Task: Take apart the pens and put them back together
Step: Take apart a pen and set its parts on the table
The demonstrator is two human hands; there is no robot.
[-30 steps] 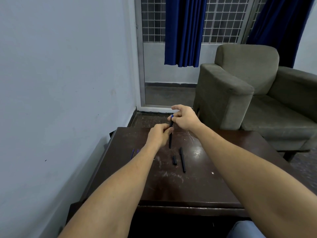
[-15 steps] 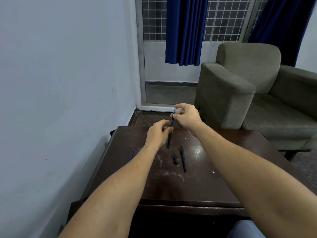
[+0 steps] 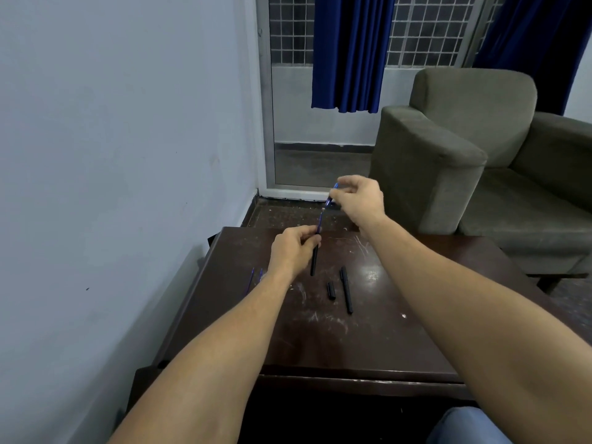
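Observation:
My left hand (image 3: 293, 249) grips a black pen barrel (image 3: 314, 262) above the dark wooden table (image 3: 320, 341), the barrel hanging down from my fingers. My right hand (image 3: 360, 198), raised up and to the right, pinches the top of a thin blue refill (image 3: 323, 213) that runs down into the barrel. On the table lie a whole black pen (image 3: 346, 290), a short black cap (image 3: 331, 290) beside it, and two thin blue refills (image 3: 253, 278) near the left edge, partly hidden by my left forearm.
A blue-grey wall runs along the table's left side. A grey-green armchair (image 3: 464, 149) stands close behind the table at the right. Blue curtains (image 3: 349, 52) hang over a grilled window and a door frame ahead.
My right hand has risen up and to the right, and the blue refill now shows far more length outside the barrel. My left hand has stayed almost still.

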